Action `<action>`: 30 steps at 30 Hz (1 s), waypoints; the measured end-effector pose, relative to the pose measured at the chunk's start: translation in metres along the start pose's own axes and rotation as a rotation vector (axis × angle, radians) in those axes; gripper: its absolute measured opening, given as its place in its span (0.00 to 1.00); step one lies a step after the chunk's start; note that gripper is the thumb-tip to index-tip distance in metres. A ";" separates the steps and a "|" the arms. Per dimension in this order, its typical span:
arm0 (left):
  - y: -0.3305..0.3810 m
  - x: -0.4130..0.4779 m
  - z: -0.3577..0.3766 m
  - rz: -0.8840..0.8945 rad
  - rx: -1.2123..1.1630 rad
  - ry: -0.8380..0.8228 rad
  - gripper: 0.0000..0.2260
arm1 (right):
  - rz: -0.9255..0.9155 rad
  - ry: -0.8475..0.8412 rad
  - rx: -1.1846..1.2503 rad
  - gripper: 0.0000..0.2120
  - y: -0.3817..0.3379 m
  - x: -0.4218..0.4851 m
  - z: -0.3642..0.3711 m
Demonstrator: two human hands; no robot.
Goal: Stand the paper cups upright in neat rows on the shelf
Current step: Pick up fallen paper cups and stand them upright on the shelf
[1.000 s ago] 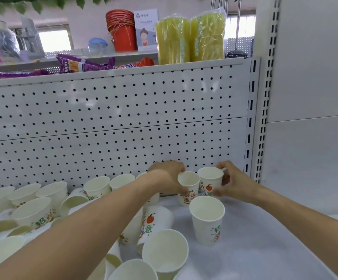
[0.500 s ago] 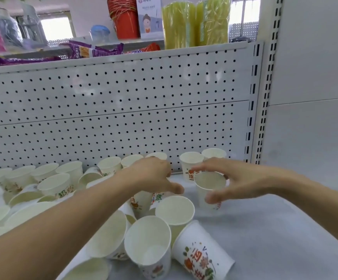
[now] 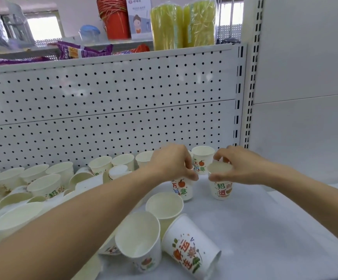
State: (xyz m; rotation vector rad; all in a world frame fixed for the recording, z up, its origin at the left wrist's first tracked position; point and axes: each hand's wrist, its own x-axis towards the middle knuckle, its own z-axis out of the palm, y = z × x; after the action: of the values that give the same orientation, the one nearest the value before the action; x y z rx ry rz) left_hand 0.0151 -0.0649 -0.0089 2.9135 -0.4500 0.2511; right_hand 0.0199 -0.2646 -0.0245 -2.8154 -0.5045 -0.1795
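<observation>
Paper cups (image 3: 43, 186) crowd the shelf (image 3: 265, 229), most of them in a loose jumble out to the left of the left hand (image 3: 172, 162), some upright, some tipped over. That hand's fingers curl down over the rim of the left-hand cup (image 3: 181, 187), which stands upright on the shelf (an orange fruit and coloured characters show on its side). Just beside it, the right hand (image 3: 242, 167) pinches the rim of the right-hand cup (image 3: 221, 189), which is upright too. Between the two hands and just behind them, the back cup (image 3: 202, 156) stands upright close to the pegboard panel (image 3: 123, 110). Nearer the person than the hands, a printed cup (image 3: 190, 251) lies on its side, just beside a tilted cup (image 3: 140, 237) whose open mouth faces the camera.
</observation>
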 end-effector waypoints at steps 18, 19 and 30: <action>-0.009 -0.018 -0.014 0.011 -0.105 -0.020 0.12 | -0.046 0.029 0.069 0.42 -0.008 -0.007 0.005; -0.012 -0.027 -0.021 0.006 -0.154 0.010 0.13 | -0.063 0.068 0.084 0.41 -0.013 -0.012 0.003; -0.022 -0.180 -0.058 -0.049 0.031 -0.198 0.40 | -0.152 -0.269 0.132 0.52 -0.106 -0.108 0.018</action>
State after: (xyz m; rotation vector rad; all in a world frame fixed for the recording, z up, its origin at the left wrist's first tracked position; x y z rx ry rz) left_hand -0.1549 0.0178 0.0090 2.9882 -0.4058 -0.0379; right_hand -0.1176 -0.1987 -0.0336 -2.6843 -0.7607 0.1987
